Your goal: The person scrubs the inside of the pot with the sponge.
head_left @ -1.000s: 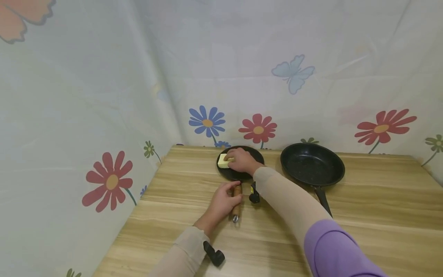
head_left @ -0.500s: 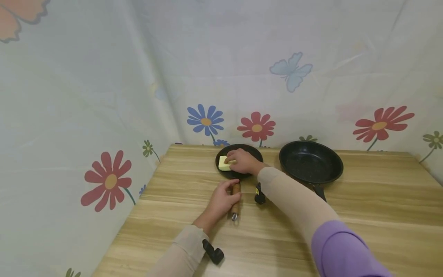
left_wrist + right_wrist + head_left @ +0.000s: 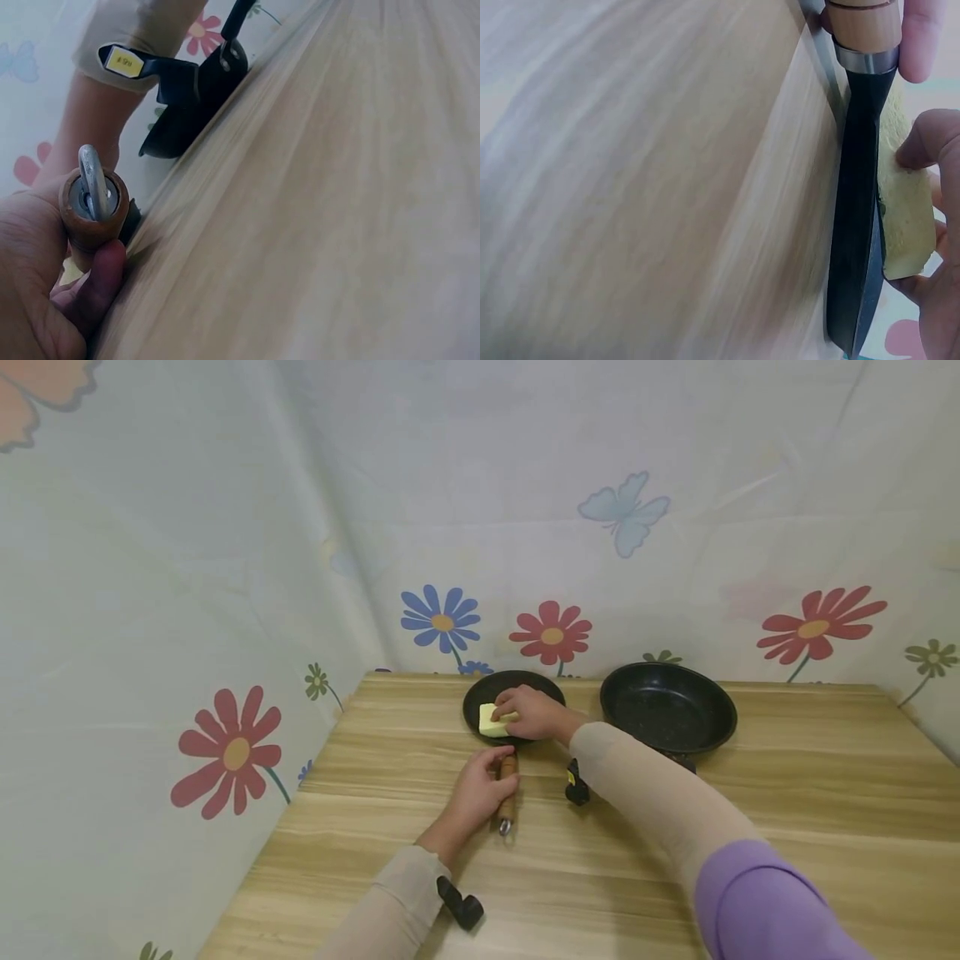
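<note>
A small black frying pan [image 3: 487,688] lies on the table, its wooden handle [image 3: 507,806] pointing toward me. My left hand [image 3: 472,793] holds that handle between thumb and fingers; in the left wrist view the metal ring [image 3: 93,182] at its end shows. Inside the pan my right hand [image 3: 536,713] pinches a pale yellow sponge [image 3: 492,723]. Seen from the right wrist, the sponge [image 3: 907,217] lies against the pan's inside, with the thumb and fingers on either side of it. The hand and forearm hide part of the pan.
A larger black frying pan [image 3: 667,706] stands to the right, its handle mostly behind my right forearm. The wood-grain table [image 3: 360,760] meets a flower-printed curtain [image 3: 525,485] at the back and left.
My right hand has drawn the sponge across the pan, slightly right and nearer the handle. The left hand keeps its hold on the handle. The head view has shifted slightly.
</note>
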### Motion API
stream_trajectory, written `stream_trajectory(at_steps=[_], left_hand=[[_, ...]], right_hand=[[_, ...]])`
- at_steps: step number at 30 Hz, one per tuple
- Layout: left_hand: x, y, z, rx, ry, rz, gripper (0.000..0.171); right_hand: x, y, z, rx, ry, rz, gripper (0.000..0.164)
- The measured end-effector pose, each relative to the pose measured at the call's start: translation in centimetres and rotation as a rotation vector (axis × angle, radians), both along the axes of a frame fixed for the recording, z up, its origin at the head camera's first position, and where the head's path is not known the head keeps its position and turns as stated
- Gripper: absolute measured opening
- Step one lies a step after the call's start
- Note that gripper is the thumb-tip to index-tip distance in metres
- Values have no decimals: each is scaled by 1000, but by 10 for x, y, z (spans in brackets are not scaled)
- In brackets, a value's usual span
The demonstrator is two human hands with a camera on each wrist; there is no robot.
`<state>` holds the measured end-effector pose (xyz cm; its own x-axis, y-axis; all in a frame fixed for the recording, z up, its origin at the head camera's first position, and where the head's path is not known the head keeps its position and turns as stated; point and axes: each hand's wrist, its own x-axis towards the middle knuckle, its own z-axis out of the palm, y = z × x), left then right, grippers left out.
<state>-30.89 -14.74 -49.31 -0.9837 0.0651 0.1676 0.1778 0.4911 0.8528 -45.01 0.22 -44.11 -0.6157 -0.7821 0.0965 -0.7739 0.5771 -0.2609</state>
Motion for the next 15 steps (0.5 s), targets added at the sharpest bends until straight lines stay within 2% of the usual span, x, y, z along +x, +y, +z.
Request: stream_trajectory(at_steps=[8, 15], left_hand=[[-1, 1, -2, 18, 37, 18, 47], [-1, 1, -3, 24, 20, 30, 48]], right_hand=[[5, 16, 5, 39, 24, 70, 36], [9, 25, 9, 51, 17, 71, 37]])
